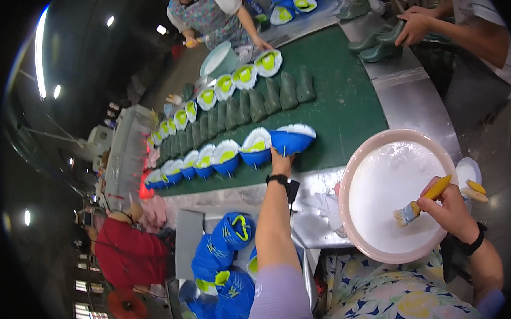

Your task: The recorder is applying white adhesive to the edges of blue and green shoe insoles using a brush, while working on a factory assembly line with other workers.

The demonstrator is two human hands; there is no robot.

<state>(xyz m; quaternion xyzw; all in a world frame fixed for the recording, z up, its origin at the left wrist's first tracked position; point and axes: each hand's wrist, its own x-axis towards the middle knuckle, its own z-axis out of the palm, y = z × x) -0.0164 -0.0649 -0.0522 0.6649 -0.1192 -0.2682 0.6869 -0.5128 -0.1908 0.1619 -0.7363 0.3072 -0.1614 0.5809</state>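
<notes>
My left hand (280, 159) reaches out over the green conveyor belt (339, 106) and grips a blue shoe upper with a white and yellow-green inside (291, 139), the nearest one in a row. My right hand (450, 209) holds a yellow-handled brush (421, 201) over a pink basin of white glue (389, 192); the bristles touch the liquid. A black band sits on each wrist.
A row of blue shoe uppers (209, 160) and a row of dark green soles (252, 107) run along the belt. A pile of blue uppers (224, 256) lies below the table. One person stands at the far end, another's hand (414, 26) handles green boots at upper right.
</notes>
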